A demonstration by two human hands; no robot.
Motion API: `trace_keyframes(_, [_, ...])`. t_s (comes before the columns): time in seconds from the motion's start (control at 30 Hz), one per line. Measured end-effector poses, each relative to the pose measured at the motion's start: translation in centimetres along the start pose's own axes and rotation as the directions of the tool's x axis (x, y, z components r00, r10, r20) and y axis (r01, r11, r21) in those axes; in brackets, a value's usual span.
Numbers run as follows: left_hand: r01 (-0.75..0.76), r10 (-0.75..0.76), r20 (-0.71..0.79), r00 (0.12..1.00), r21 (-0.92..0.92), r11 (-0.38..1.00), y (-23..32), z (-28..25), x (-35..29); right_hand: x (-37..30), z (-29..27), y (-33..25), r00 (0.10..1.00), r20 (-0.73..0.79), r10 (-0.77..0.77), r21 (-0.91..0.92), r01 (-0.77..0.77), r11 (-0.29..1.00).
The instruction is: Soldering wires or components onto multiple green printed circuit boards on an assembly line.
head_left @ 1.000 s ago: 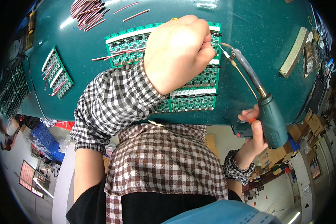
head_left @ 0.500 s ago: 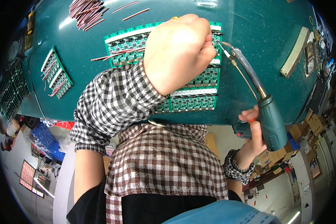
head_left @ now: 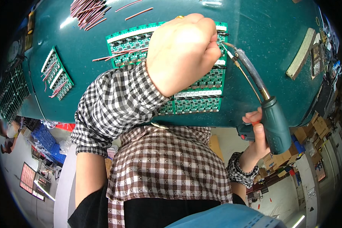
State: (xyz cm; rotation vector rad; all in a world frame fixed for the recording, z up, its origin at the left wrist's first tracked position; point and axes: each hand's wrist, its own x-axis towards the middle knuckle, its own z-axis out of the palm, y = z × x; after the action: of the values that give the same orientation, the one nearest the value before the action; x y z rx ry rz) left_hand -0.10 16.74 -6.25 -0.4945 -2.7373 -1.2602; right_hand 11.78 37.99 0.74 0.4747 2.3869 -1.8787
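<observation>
A panel of green circuit boards [head_left: 199, 102] lies on the table in front of me. My left hand [head_left: 184, 53] is over its upper right part, fingers closed in a pinch; the hand itself hides what they hold. My right hand [head_left: 259, 136] grips a green soldering gun [head_left: 276, 125] by its handle, near the table's front edge. The gun's bent tip and thin feed tube point up and left, ending by the panel's right edge, close to my left fingertips. Several red and black wires [head_left: 121, 54] lie across the panel's left side.
A heap of cut wires [head_left: 88, 13] lies at the far left, with two loose wires [head_left: 138, 14] beside it. At left is a smaller board piece [head_left: 57, 76] with wires. More boards [head_left: 13, 91] are at the left rim. A wooden strip [head_left: 301, 53] lies at right.
Almost nothing differs. My left hand and the panel have shifted very slightly to the right; the soldering gun stays in my right hand at nearly the same place.
</observation>
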Motion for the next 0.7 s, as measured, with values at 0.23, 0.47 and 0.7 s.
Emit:
trace_keyframes(0.23, [0.004,-0.003,-0.023,1.0,0.002,1.0,0.05,0.15,-0.09,-0.1,-0.25,0.3,1.0,0.022,-0.016,-0.032,0.017,0.999])
trace_keyframes(0.47, [-0.001,0.001,-0.013,1.0,0.002,1.0,0.03,0.0,-0.02,-0.07,0.0,0.07,1.0,0.011,-0.011,-0.013,0.011,1.0])
trace_keyframes(0.7, [-0.006,0.006,-0.018,1.0,-0.002,1.0,-0.02,0.03,0.0,-0.01,-0.17,0.1,0.999,0.034,-0.033,-0.037,0.035,0.999])
